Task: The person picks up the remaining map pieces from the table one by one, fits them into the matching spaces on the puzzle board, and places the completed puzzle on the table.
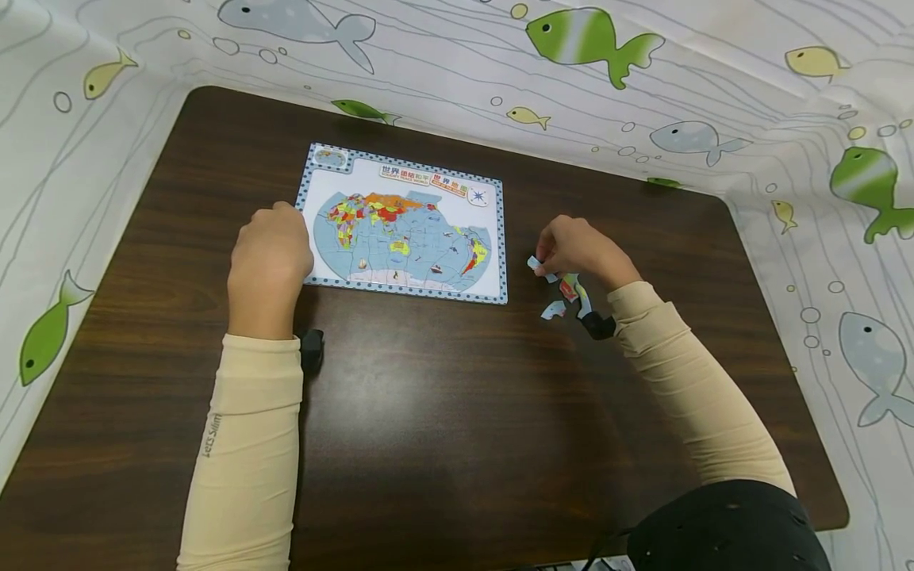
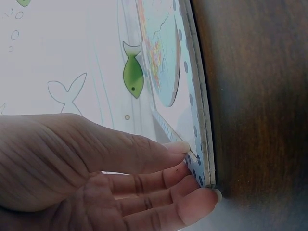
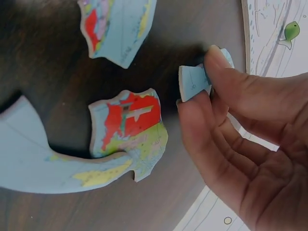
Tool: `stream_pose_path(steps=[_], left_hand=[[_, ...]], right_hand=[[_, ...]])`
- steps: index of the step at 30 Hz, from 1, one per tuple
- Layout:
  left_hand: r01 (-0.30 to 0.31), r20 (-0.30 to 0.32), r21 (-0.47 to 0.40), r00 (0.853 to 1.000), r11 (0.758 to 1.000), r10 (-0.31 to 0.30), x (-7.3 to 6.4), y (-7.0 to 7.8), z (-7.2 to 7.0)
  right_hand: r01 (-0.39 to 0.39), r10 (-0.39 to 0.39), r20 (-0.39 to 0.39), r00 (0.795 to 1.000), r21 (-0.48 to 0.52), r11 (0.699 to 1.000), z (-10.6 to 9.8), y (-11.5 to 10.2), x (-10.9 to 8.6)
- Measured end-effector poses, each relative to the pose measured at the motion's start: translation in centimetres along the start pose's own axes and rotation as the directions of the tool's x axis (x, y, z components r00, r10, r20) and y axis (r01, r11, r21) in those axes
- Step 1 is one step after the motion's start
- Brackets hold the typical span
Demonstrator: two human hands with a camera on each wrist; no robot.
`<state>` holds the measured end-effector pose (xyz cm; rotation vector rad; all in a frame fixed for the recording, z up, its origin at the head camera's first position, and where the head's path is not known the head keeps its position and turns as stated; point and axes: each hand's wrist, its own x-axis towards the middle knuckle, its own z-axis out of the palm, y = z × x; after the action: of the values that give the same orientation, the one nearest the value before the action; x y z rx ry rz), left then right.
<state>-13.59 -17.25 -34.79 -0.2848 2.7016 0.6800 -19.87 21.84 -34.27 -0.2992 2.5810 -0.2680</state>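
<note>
A world map jigsaw board (image 1: 407, 238) with a blue dotted border lies on the dark table. My left hand (image 1: 270, 262) grips its left edge; in the left wrist view the thumb (image 2: 166, 151) lies on the border and the other fingers are at the rim. Right of the board, my right hand (image 1: 574, 247) pinches a small light-blue puzzle piece (image 3: 193, 82) between thumb and fingers. Just below that hand lie a red and yellow-green piece (image 3: 132, 115), a long curved blue piece (image 3: 29, 159) and another blue piece with coloured patches (image 3: 122, 29).
The brown table (image 1: 428, 428) meets a white sheet (image 1: 457, 47) printed with fish at its back and sides. A black rounded object (image 1: 728, 527) covers the lower right corner of the head view. Gaps show along the map's upper right part.
</note>
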Motion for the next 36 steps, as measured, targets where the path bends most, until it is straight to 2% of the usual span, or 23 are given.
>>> stream_pose_path(steps=[13, 23, 36], left_hand=[[0.004, 0.000, -0.016, 1.000, 1.000, -0.004, -0.1, 0.0, 0.0], [0.011, 0.019, -0.021, 1.000, 1.000, -0.010, -0.2, 0.2, -0.1], [0.011, 0.010, -0.032, 1.000, 0.999, -0.010, -0.3, 0.0, 0.0]], right_hand=[[0.047, -0.042, -0.045, 0.998, 0.114, 0.992, -0.6, -0.4, -0.1], [0.047, -0.040, -0.059, 0.997, 0.117, 0.992, -1.0, -1.3, 0.3], [0.063, -0.051, -0.093, 0.994, 0.133, 0.989, -1.6, -2.7, 1.4]])
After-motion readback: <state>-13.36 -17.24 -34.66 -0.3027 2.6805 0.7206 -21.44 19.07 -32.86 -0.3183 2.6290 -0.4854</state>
